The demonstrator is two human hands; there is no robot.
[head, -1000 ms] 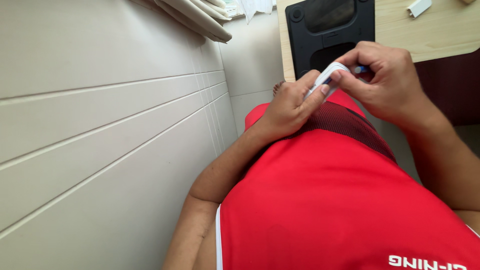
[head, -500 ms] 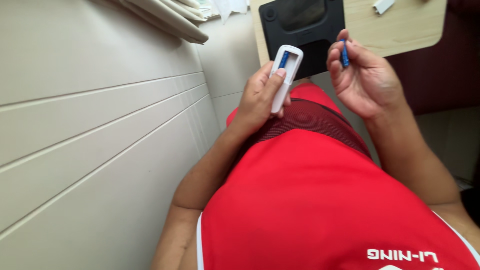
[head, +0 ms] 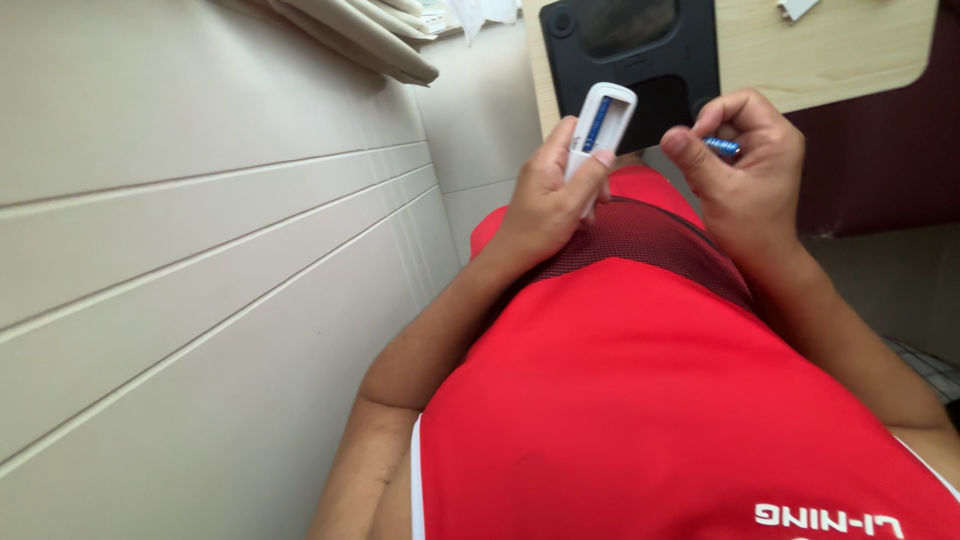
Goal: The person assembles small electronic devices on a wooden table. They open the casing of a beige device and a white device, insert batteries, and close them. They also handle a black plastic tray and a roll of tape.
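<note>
Left hand (head: 545,200) grips one white remote (head: 598,135), battery bay open, one blue battery seated inside. Right hand (head: 745,170) pinches one loose blue battery (head: 722,147) at its fingertips, just beside the remote. Around them: panelled wall (head: 200,250) on the left, red shirt (head: 650,400) filling the foreground, wooden desk (head: 830,50) above, one black pad (head: 650,60) on it, partly behind both hands.

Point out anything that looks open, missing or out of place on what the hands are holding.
The white remote in the left hand has its battery bay uncovered, with one blue battery inside. The right hand pinches another blue battery apart from it. No cover is visible.
</note>
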